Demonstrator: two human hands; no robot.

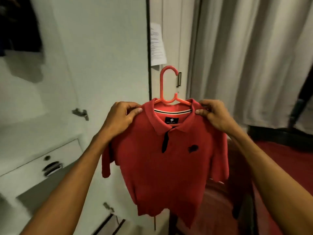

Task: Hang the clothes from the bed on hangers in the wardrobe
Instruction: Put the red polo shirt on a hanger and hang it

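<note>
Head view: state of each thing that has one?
Shirt: on the hanger, held up
Hanger: in the shirt, hook not on a rail
Left hand: pinches the shirt's shoulder
Right hand: pinches the other shoulder
Wardrobe door: open
Drawer: looks shut
Curtain: drawn

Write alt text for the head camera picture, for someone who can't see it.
The left hand and right hand hold up a red polo shirt on a plastic hanger, each pinching one shoulder. Behind are a white wardrobe door and pale curtains.
</note>
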